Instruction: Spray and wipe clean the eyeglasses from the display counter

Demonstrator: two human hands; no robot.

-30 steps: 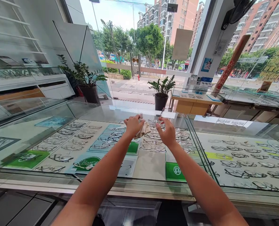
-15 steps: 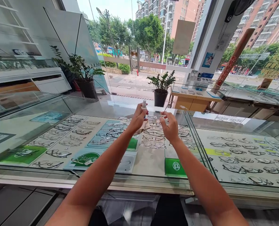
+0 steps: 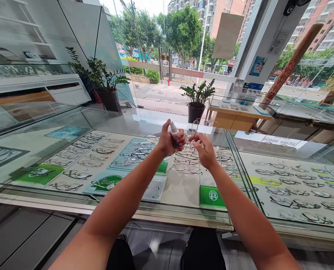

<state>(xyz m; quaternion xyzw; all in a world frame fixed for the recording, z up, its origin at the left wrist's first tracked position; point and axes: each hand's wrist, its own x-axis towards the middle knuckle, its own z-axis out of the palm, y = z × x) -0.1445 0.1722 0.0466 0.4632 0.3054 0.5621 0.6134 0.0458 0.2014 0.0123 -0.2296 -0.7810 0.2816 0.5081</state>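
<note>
My left hand [image 3: 168, 140] is wrapped round a small white spray bottle [image 3: 175, 132], its nozzle tilted up and its thumb side raised near the top. Just to the right, my right hand [image 3: 204, 150] pinches a pair of thin-framed eyeglasses [image 3: 195, 127], held up with one round lens above the fingers. The bottle and the glasses are apart, a short way from each other. Both hands are above the glass display case [image 3: 181, 193], in which rows of eyeglasses [image 3: 185, 168] lie.
Green display blocks [image 3: 212, 195] stand inside the case. A second case [image 3: 296, 159] with more glasses adjoins on the right. Beyond the counter are a potted plant [image 3: 196, 101], another potted plant [image 3: 109, 84] and a wooden table [image 3: 240, 116] by the window.
The bottle has gone from upright to tilted. The glasses have turned so that a round lens now shows above my right fingers. The view has shifted slightly.
</note>
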